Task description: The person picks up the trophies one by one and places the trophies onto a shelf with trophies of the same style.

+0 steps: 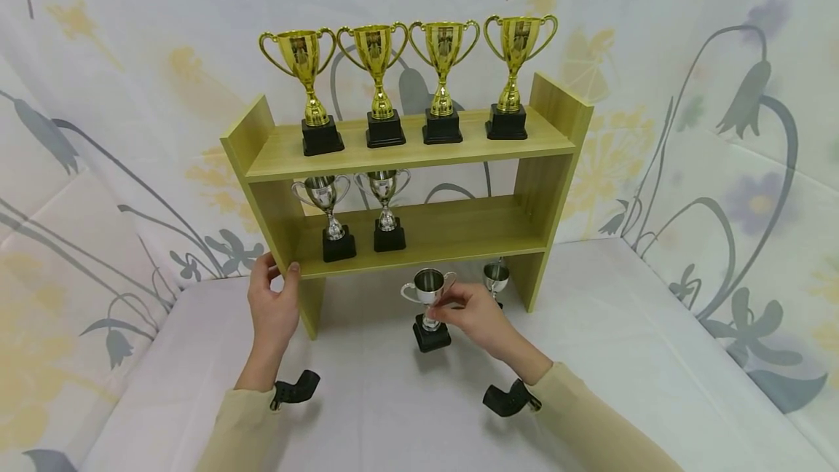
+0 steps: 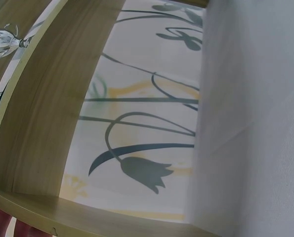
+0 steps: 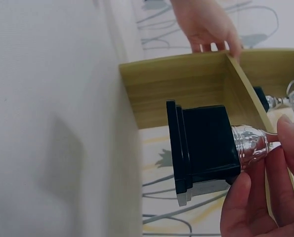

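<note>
My right hand (image 1: 480, 317) pinches a small silver trophy cup (image 1: 431, 334) by its stem, between thumb and fingers. The trophy is slightly tilted and stands out in front of the wooden shelf unit (image 1: 459, 228), below its middle board. Its black stepped base (image 3: 208, 143) shows large in the right wrist view, clear of the fingers. My left hand (image 1: 274, 308) grips the unit's left side panel, thumb on the front edge at the middle board and fingers round the outside. Only a few of its fingertips (image 2: 21, 230) appear in the left wrist view.
Several gold trophies (image 1: 443, 79) line the top board. Two silver trophies (image 1: 390, 233) stand at the left of the middle board. Another silver trophy (image 1: 496, 277) is at the lower right, partly behind my right hand. A white cloth (image 1: 380, 414) covers the table.
</note>
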`<state>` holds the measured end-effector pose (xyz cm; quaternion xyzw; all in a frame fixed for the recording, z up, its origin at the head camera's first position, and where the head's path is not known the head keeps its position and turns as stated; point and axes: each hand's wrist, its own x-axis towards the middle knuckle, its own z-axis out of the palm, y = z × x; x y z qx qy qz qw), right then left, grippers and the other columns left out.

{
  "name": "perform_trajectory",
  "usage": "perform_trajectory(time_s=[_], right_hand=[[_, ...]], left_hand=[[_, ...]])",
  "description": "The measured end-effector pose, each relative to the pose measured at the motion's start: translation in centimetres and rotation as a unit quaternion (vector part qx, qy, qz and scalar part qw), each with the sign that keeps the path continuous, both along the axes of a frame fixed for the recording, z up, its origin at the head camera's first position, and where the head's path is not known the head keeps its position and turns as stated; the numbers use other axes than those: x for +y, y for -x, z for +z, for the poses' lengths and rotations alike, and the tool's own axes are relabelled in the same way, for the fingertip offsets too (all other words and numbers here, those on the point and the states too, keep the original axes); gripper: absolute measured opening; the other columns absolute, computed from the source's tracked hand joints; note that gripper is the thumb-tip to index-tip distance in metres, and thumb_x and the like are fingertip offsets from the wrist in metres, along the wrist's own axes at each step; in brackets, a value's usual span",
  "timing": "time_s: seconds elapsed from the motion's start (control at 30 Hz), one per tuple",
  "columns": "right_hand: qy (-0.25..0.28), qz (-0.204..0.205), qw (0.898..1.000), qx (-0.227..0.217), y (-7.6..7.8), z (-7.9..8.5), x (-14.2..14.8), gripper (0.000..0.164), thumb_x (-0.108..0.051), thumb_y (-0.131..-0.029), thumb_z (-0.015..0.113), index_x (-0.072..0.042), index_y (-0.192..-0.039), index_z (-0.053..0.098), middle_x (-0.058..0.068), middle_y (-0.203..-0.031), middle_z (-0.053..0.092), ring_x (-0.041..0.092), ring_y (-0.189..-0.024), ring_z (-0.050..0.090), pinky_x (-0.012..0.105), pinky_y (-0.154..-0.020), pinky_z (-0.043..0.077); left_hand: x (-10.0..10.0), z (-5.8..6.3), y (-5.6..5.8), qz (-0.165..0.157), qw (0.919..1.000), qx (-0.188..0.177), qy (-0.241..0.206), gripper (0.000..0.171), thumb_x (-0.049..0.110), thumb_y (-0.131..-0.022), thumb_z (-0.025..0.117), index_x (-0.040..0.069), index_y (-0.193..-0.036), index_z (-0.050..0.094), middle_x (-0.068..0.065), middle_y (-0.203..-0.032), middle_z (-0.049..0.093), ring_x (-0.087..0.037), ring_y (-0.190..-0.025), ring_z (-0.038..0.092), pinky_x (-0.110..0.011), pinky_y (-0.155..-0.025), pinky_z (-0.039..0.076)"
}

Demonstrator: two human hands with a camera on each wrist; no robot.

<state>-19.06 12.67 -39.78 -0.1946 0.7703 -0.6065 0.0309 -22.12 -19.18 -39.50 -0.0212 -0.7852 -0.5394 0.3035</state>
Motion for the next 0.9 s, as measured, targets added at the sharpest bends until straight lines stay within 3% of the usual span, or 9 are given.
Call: perform_trajectory(time_s=[0.13,0.3,0.4,0.6,0.83,0.9], right_hand=[[0.007,-0.004,1.000,0.000,0.01,0.02,0.00,0.016,-0.004,-0.088,0.073,0.005,-0.101,0.072,0.009,-0.096,0.073,0.021,-0.093,0.069,0.031,-0.081,0.055],[0.010,-0.015,1.000,0.001,0.01,0.09,0.02,0.015,-0.006,-0.088,0.074,0.002,-0.101,0.073,0.009,-0.096,0.073,0.022,-0.093,0.069,0.032,-0.081,0.055],[0.015,-0.021,1.000,0.003,0.01,0.18,0.08,0.014,-0.006,-0.088,0.074,0.002,-0.099,0.073,0.009,-0.096,0.073,0.021,-0.092,0.068,0.031,-0.080,0.054],[0.022,-0.026,0.999,0.006,0.01,0.28,0.12,0.012,-0.007,-0.087,0.075,0.001,-0.097,0.072,0.009,-0.095,0.072,0.023,-0.091,0.068,0.030,-0.079,0.054],[0.022,-0.030,0.999,0.013,-0.08,0.58,0.15,0.011,-0.006,-0.087,0.074,0.001,-0.096,0.073,0.008,-0.094,0.072,0.022,-0.091,0.068,0.030,-0.079,0.054],[0.022,-0.031,0.999,0.016,-0.13,0.76,0.14,0.011,-0.005,-0.087,0.074,0.001,-0.096,0.073,0.008,-0.093,0.072,0.022,-0.090,0.067,0.030,-0.080,0.054]], left_hand=[[-0.06,-0.04,0.06,0.000,1.0000,0.003,0.002,0.034,0.012,-0.101,0.053,-0.003,-0.131,0.051,-0.018,-0.122,0.052,-0.030,-0.116,0.052,-0.053,-0.090,0.049],[-0.09,-0.07,0.15,0.006,0.9999,0.007,0.007,0.034,0.013,-0.100,0.054,-0.002,-0.130,0.052,-0.016,-0.120,0.053,-0.028,-0.114,0.053,-0.032,-0.085,0.046],[-0.10,-0.08,0.18,0.004,1.0000,0.006,0.007,0.034,0.013,-0.101,0.054,-0.002,-0.131,0.052,-0.016,-0.120,0.053,-0.028,-0.114,0.053,-0.026,-0.083,0.045],[-0.10,-0.05,0.21,0.001,1.0000,0.002,0.006,0.035,0.015,-0.101,0.054,0.000,-0.132,0.052,-0.015,-0.122,0.053,-0.028,-0.115,0.052,-0.030,-0.085,0.046],[-0.14,-0.14,0.14,-0.002,1.0000,-0.003,0.004,0.036,0.015,-0.101,0.053,-0.001,-0.134,0.050,-0.015,-0.123,0.052,-0.028,-0.116,0.052,-0.049,-0.090,0.048],[-0.14,-0.10,0.10,-0.002,1.0000,-0.002,0.003,0.036,0.015,-0.101,0.053,-0.001,-0.133,0.051,-0.015,-0.123,0.052,-0.028,-0.116,0.052,-0.048,-0.089,0.048]])
